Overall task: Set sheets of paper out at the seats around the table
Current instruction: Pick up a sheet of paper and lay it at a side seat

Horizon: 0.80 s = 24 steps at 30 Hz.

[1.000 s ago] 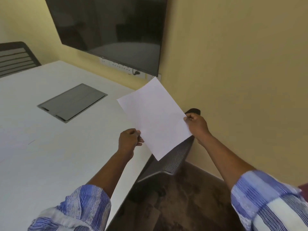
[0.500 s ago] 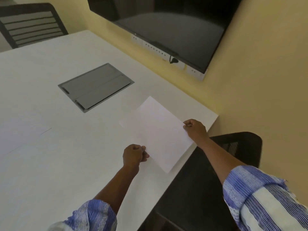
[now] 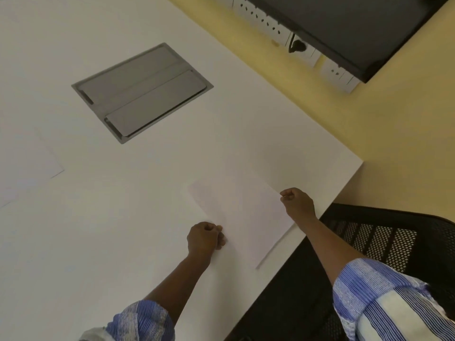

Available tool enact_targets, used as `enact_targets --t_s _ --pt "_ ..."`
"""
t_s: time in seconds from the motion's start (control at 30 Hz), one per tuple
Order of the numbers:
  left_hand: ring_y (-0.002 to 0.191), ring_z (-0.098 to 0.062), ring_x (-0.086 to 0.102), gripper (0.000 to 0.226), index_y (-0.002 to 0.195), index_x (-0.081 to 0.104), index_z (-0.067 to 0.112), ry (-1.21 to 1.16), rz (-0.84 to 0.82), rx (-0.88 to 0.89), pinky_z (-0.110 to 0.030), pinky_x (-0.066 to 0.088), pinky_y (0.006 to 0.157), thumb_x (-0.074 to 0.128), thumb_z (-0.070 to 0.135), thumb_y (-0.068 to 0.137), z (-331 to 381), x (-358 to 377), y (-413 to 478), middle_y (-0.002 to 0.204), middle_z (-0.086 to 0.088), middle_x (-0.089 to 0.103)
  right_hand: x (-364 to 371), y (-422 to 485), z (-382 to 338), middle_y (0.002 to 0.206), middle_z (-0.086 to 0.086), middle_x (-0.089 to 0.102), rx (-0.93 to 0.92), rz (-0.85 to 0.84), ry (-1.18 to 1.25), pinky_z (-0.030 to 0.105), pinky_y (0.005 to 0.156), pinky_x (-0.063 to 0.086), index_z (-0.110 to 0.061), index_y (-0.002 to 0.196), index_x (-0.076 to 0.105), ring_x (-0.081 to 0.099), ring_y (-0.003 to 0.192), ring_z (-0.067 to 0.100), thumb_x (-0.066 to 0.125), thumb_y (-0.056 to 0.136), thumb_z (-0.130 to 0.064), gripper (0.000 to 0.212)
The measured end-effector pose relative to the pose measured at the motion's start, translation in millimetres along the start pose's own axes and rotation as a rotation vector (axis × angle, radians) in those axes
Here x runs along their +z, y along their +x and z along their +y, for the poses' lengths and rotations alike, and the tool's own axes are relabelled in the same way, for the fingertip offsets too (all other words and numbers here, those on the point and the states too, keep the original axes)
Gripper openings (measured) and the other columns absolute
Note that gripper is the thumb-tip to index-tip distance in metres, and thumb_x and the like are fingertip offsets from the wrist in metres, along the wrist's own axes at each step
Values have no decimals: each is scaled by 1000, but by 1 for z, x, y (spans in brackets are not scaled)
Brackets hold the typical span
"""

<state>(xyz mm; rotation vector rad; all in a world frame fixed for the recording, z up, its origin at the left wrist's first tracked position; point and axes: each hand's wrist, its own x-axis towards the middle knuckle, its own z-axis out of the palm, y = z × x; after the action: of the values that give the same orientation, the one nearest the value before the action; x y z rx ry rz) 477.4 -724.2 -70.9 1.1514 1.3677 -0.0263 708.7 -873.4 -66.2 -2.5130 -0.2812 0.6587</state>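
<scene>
A white sheet of paper [image 3: 242,212] lies low over the white table [image 3: 123,217] near its right corner, almost flat on the surface. My left hand [image 3: 205,238] pinches the sheet's near left edge. My right hand [image 3: 298,203] pinches its right edge. A black mesh chair [image 3: 384,242] stands at the table's edge just right of the sheet. Another white sheet [image 3: 22,163] lies flat on the table at the far left.
A grey cable hatch [image 3: 141,92] is set into the table's middle. A dark wall screen [image 3: 357,25] and a white socket strip [image 3: 283,25] hang on the yellow wall beyond the table's far edge.
Both hands have brought the sheet from mid-air over the chair down and left onto the table corner. My view has tipped downward.
</scene>
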Motion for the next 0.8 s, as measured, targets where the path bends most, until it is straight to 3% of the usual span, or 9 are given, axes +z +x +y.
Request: enact_targets --t_s 0.23,0.47,0.53,0.6,0.67,0.8 --pt "62 -30 73 11 89 68 -3 -66 -41 -7 -36 60 61 65 7 92 3 12 2 73 -18 74 4 11 5 108 7 72 -32 64 -40 25 80 40 -9 110 69 62 97 20 54 97 -6 20" --pt "51 -18 67 6 94 62 5 13 53 20 -37 58 61 63 10 90 6 16 -3 79 -13 74 6 15 10 121 16 62 -64 81 -87 29 86 44 -12 124 63 60 110 28 64 94 -9 30" --pt "67 -17 66 22 102 56 12 208 131 150 -38 58 71 69 23 88 6 16 -6 91 -8 70 8 10 11 128 16 57 -100 111 -122 36 95 48 -13 132 58 56 117 31 67 93 -13 40" --pt "93 -22 62 40 117 55 15 498 223 418 -39 53 81 70 34 86 0 17 -9 109 -5 63 10 3 11 133 15 55 -172 157 -190 41 99 46 -14 135 56 53 120 32 69 92 -18 46" --pt "113 -31 54 61 133 52 13 797 256 671 -42 50 89 68 44 83 -9 21 -9 131 -12 54 14 -5 14 135 13 54 -257 160 -254 41 99 47 -15 137 55 52 121 30 69 92 -23 48" --pt "142 -45 30 86 154 31 12 1093 185 693 -54 34 111 54 61 87 -25 31 -3 161 -25 21 26 -16 21 146 13 47 -349 37 -403 48 101 49 -17 143 52 46 129 32 67 94 -30 53"
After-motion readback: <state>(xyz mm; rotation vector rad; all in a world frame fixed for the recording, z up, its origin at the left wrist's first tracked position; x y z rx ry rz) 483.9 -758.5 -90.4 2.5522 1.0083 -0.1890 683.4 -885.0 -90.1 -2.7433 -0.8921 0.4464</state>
